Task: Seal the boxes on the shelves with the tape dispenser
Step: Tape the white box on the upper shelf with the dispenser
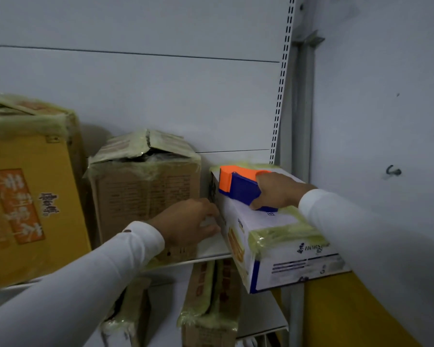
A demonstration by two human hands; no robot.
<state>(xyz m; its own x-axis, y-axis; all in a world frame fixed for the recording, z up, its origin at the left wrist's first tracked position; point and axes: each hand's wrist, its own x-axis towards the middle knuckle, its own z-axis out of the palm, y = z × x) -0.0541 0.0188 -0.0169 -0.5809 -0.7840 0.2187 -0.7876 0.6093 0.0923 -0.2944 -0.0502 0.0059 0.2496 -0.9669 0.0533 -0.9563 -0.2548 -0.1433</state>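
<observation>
A white box (273,236) with blue print and yellowish tape strips lies on the shelf (212,249) at the right, jutting past the shelf's front edge. My right hand (277,191) grips a blue and orange tape dispenser (238,184) that sits on the box's top, orange end toward the back left. My left hand (191,221) is against the box's left side with the fingers curled at its edge. Whether tape runs out from the dispenser is too blurred to tell.
A brown carton (145,186) with a crumpled taped top stands left of the white box. A yellow carton (28,191) is at the far left. Two more taped cartons (208,304) stand on the shelf below. A perforated shelf upright (282,83) and a wall close the right side.
</observation>
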